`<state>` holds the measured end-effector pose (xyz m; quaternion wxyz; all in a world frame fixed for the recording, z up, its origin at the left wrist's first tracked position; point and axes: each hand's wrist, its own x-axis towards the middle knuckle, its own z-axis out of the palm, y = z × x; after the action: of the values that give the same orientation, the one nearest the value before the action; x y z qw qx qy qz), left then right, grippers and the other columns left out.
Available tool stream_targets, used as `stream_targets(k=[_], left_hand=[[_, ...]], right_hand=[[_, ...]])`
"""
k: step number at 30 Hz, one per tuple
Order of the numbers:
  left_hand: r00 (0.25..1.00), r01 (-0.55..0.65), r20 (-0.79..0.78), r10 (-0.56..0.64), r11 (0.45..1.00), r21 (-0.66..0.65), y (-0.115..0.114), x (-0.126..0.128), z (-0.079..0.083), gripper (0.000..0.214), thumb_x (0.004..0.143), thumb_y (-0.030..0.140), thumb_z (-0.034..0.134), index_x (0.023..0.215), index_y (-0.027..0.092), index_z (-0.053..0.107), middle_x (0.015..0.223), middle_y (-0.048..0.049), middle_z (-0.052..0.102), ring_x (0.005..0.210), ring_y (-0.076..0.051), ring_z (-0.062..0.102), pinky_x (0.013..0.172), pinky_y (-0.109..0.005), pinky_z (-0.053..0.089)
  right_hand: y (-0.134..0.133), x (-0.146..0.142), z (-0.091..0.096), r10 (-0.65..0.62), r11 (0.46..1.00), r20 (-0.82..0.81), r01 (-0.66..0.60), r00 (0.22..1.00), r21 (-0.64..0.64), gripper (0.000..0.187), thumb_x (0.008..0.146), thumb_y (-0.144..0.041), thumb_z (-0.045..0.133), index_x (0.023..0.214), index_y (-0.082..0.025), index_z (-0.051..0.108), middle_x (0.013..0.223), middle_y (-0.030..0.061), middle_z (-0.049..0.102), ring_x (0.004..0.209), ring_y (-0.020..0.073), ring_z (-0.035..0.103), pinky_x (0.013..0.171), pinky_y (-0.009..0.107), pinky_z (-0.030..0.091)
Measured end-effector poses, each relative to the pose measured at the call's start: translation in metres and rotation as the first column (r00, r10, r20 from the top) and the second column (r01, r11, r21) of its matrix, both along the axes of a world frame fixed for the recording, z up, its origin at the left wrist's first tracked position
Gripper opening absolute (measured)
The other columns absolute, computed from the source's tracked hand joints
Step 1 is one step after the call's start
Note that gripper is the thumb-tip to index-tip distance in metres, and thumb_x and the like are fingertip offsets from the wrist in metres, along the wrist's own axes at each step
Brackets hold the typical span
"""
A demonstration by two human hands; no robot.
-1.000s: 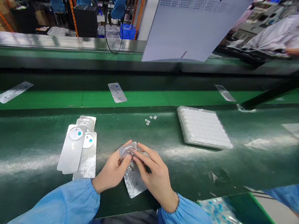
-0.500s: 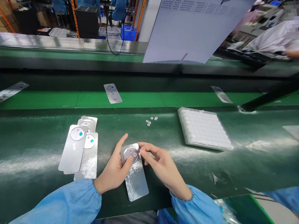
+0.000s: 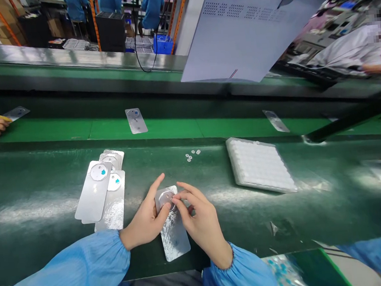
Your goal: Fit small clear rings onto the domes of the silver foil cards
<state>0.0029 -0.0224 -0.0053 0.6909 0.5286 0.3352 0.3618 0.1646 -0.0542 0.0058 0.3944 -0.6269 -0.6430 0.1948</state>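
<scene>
"While the left hand [image 3: 147, 220] gripped one silver, rectangular, metallic plate [image 3: 176, 244] over the dark-green bench [image 3: 40, 178], what did the right hand [image 3: 200, 218] do?"

"Its thumb and forefinger pinched together, partly hiding the round window; on what, I couldn't tell."

"And around?"

"Five or six tiny white rings [image 3: 193, 151], one clear plastic tray [image 3: 233, 166] rightward, an overlapping, uncountable silver stack [image 3: 93, 196] leftward, at least three plates [image 3: 136, 123] along the green belt [image 3: 172, 127]."

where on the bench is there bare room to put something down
Green bench shows bare left of the stacked silver plates, and between the right hand and clear tray. Crowded: the stack, and the single silver plate at the right hand and left hand.
</scene>
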Motion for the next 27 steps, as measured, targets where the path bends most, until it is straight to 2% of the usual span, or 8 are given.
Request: stream_targets(k=[4,8,12,15,18,22,27], left_hand=[[1.0,-0.005,-0.026,0.006,1.0,0.028,0.001,-0.001,-0.002,0.079,0.097,0.038,0.06,0.162,0.023,0.018,0.1,-0.0072,0.065,0.074,-0.014,0.057,0.074,-0.026,0.051],[0.999,-0.008,-0.053,0.01,0.999,0.05,0.001,-0.001,-0.003,0.078,0.097,0.036,0.06,0.162,0.023,0.018,0.1,-0.0061,0.064,0.071,-0.012,0.054,0.071,-0.025,0.05],[0.998,-0.014,-0.067,0.019,0.997,0.075,0.001,-0.001,-0.003,0.073,0.098,0.034,0.058,0.16,0.024,0.021,0.1,-0.0058,0.064,0.067,-0.01,0.052,0.07,-0.025,0.048],[0.996,-0.024,-0.089,0.031,0.996,0.085,0.001,-0.001,-0.004,0.07,0.097,0.034,0.059,0.158,0.023,0.027,0.098,-0.0051,0.063,0.066,-0.01,0.052,0.068,-0.024,0.048],[0.994,-0.029,-0.098,0.038,0.996,0.087,0.0,0.0,-0.005,0.065,0.096,0.034,0.059,0.155,0.023,0.033,0.093,-0.004,0.062,0.065,-0.011,0.053,0.066,-0.024,0.048],[0.994,-0.018,-0.108,0.029,0.995,0.095,0.002,-0.001,-0.005,0.051,0.096,0.038,0.059,0.143,0.02,0.049,0.085,-0.003,0.062,0.064,-0.013,0.052,0.062,-0.025,0.047],[0.982,-0.027,-0.182,0.049,0.992,0.122,0.004,-0.001,-0.005,0.045,0.097,0.039,0.057,0.137,0.019,0.056,0.077,-0.0003,0.059,0.055,-0.011,0.044,0.054,-0.024,0.04]], right_hand=[[0.002,-0.001,-0.001,0.005,0.999,0.01,-0.005,1.0,-0.049,0.021,0.1,-0.029,0.049,0.09,-0.023,0.067,0.129,0.015,0.064,0.116,0.0309,0.063,0.086,0.045,0.057],[0.004,0.001,-0.002,0.031,0.994,-0.037,-0.035,0.999,-0.104,0.023,0.101,-0.03,0.046,0.089,-0.022,0.064,0.124,0.0155,0.061,0.115,0.0307,0.062,0.09,0.046,0.055],[0.007,0.004,0.002,0.079,0.978,-0.126,-0.102,0.989,-0.182,0.024,0.101,-0.032,0.046,0.087,-0.022,0.064,0.114,0.013,0.06,0.099,0.0271,0.064,0.087,0.044,0.055],[0.009,0.006,0.006,0.074,0.979,-0.153,-0.101,0.985,-0.178,0.025,0.1,-0.033,0.046,0.085,-0.022,0.062,0.106,0.0109,0.06,0.092,0.0251,0.063,0.083,0.041,0.055],[0.011,0.011,0.01,0.094,0.969,-0.193,-0.134,0.977,-0.207,0.025,0.099,-0.036,0.047,0.086,-0.022,0.063,0.103,0.0098,0.06,0.089,0.0238,0.062,0.073,0.035,0.054],[0.015,0.019,0.01,0.1,0.949,-0.264,-0.172,0.959,-0.265,0.027,0.097,-0.042,0.051,0.084,-0.022,0.065,0.107,0.0101,0.062,0.096,0.0245,0.062,0.066,0.031,0.051],[0.014,0.022,0.008,0.093,0.939,-0.331,-0.193,0.939,-0.284,0.03,0.095,-0.045,0.053,0.083,-0.021,0.067,0.11,0.0101,0.064,0.108,0.0263,0.06,0.077,0.033,0.052]])
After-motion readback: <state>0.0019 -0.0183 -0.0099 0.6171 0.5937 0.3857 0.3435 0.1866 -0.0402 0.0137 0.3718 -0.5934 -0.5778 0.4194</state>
